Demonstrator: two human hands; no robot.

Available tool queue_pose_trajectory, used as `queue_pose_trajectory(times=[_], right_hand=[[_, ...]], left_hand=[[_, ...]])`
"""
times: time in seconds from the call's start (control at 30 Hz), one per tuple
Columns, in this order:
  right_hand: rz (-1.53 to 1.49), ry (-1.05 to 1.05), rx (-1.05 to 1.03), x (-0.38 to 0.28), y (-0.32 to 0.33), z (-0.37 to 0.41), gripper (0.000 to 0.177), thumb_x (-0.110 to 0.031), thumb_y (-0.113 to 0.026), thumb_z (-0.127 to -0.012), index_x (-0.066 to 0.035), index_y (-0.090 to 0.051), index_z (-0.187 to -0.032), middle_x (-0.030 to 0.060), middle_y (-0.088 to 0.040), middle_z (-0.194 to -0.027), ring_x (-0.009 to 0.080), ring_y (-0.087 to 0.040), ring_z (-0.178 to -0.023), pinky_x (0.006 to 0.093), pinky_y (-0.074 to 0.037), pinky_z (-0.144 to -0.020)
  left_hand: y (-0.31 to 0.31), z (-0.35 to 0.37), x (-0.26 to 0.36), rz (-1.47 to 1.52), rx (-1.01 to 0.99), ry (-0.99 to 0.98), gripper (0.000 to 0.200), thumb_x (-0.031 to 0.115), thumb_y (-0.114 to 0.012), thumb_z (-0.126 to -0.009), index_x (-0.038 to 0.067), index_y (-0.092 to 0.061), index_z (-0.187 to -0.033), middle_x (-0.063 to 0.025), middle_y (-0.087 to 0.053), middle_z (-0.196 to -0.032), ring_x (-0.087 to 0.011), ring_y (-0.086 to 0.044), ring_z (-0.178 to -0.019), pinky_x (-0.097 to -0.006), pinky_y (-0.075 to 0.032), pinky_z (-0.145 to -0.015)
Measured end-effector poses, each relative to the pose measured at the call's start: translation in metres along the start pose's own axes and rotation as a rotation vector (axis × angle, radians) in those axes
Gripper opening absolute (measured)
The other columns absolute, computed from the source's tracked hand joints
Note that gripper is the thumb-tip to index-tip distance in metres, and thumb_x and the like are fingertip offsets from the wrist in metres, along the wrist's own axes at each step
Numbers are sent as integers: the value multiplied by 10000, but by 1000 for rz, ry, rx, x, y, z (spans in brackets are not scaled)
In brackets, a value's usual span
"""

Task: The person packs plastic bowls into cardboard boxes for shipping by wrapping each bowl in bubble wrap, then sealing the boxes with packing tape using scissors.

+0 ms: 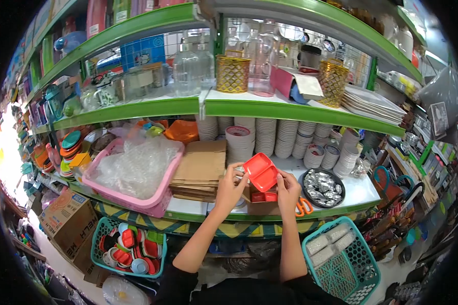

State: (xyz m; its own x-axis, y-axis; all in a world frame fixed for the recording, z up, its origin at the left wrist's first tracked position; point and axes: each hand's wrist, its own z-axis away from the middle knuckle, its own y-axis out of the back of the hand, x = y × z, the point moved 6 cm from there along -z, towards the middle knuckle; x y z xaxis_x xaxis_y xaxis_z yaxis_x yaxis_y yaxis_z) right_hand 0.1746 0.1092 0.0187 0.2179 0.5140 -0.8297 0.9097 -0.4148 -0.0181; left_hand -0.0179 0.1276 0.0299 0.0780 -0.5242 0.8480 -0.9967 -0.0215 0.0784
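Observation:
A red two-compartment sauce dish (pixel 262 173) is held up above the shelf, its hollow side facing me. My left hand (pixel 232 184) pinches its left edge, fingers closed. On the opposite edge, my right hand (pixel 289 189) grips it with thumb and fingers. Just below the dish, more red dishes (pixel 264 196) sit in a small cardboard box (pixel 262 208), partly hidden by my hands. Orange-handled scissors (pixel 304 207) lie beside my right wrist. To their right is a black round tray (pixel 343 195) of foil-wrapped pieces (pixel 321 186).
Flattened cardboard (pixel 198 162) is stacked left of my hands, beside a pink basket (pixel 160 195) of clear plastic wrap. Stacked white bowls (pixel 265 137) line the back. Below are a teal basket (pixel 94 249) of colourful dishes and another teal basket (pixel 374 267). A green shelf edge (pixel 300 113) crosses above.

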Motion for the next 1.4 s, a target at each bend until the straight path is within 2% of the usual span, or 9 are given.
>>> queue_pose_trajectory(times=[0.03,0.2,0.33,0.53,0.57,0.67,0.9,1.13,1.4], right_hand=[[48,34,38,2,6,-6,160,-69,-584,-898,33,-648,-1004,34,-624,-872,26,-486,-592,179,-366,-480],[48,-40,79,17,24,-32,124,-70,-637,-859,37,-652,-921,34,-640,-752,43,-543,-573,191,-406,-470],[122,-57,-12,33,29,-46,127,-90,-665,-812,20,-678,-873,110,-690,-758,126,-628,-616,272,-489,-575],[428,23,-310,29,22,-47,125,-83,-671,-780,19,-678,-853,154,-664,-705,212,-659,-635,307,-499,-589],[462,66,-333,30,20,-47,130,-88,-678,-762,16,-676,-841,178,-655,-709,271,-654,-636,335,-504,-610],[551,145,-410,55,14,-44,126,-81,-683,-751,9,-691,-839,162,-659,-707,219,-629,-585,301,-484,-578],[873,255,-510,50,4,-32,103,-103,-662,-701,-69,-721,-778,148,-635,-658,320,-566,-776,438,-480,-700],[1061,344,-544,65,-5,-27,95,-131,-664,-690,-126,-742,-743,138,-652,-679,319,-571,-797,422,-466,-700],[1274,285,-699,75,-11,-15,150,-250,-681,-738,-130,-749,-798,111,-678,-800,312,-512,-997,428,-418,-809]], left_hand=[[-5,-3,-2,5,-4,12,340,166,-618,-885,9,-485,-1156,-104,-654,-809,-148,-656,-653,-251,-474,-559],[-22,-12,-24,21,41,42,264,146,-643,-868,-23,-519,-1028,-115,-655,-792,-137,-656,-641,-230,-467,-531],[-25,-8,-36,-150,57,92,230,173,-700,-797,-19,-589,-856,-132,-658,-702,-168,-660,-628,-274,-493,-571],[-31,2,-46,-423,-80,162,276,182,-729,-692,18,-644,-896,-123,-691,-786,-252,-676,-686,-340,-531,-656],[-33,3,-50,-513,-136,191,275,172,-731,-674,28,-656,-896,-117,-696,-812,-269,-675,-704,-352,-535,-668],[-38,5,-49,-729,-174,91,260,157,-737,-650,49,-674,-878,-101,-696,-817,-284,-672,-730,-367,-540,-683],[-53,1,-47,-1068,-378,27,321,219,-770,-614,32,-675,-857,-154,-671,-739,-303,-665,-748,-400,-535,-684],[-66,-3,-64,-1239,-514,-12,272,238,-777,-627,20,-680,-758,-195,-665,-800,-349,-663,-763,-427,-535,-680],[-72,1,-62,-1272,-522,7,231,203,-769,-666,9,-682,-759,-201,-662,-805,-338,-666,-763,-411,-536,-683]])
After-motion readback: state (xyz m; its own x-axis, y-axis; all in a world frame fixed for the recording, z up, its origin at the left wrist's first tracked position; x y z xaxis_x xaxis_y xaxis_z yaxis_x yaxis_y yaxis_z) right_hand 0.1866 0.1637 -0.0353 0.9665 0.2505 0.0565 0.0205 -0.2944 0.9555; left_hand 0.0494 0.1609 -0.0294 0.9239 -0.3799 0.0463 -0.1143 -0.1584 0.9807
